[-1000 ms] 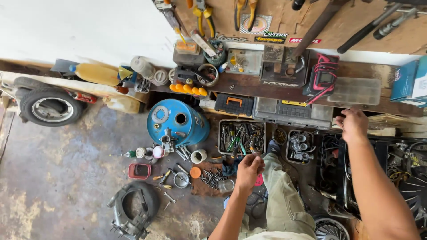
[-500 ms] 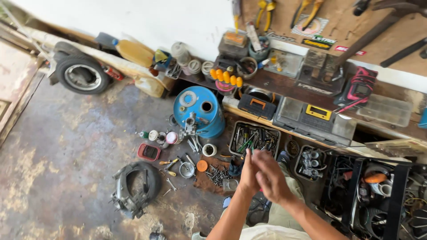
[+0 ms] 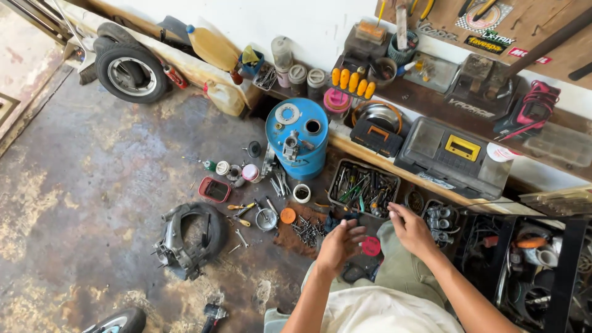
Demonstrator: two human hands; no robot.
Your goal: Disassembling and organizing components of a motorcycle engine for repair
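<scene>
1. Stained concrete floor (image 3: pixel 92 203) spreads across this workshop, with a blue drum (image 3: pixel 300 137) standing against the low wooden shelf; I place everything else from that drum.
2. Below the drum and to its right, the person's left hand (image 3: pixel 338 245) hovers with fingers loosely curled, gripping nothing that I can see.
3. Further right of it, the right hand (image 3: pixel 412 229) hangs open, fingers spread, also empty.
4. Between the two hands, lower than the drum, a small red round lid (image 3: pixel 370 246) lies on the floor beside the person's knee.
5. Just right of the drum's base sits a black tray of hand tools (image 3: pixel 362 187), just above both hands.
6. Directly beneath the drum lies a pile of screws (image 3: pixel 306 230), with an orange cap (image 3: pixel 287 215) beside it.
7. Well left and below the drum rests a grey engine casing (image 3: pixel 185 240).
</scene>
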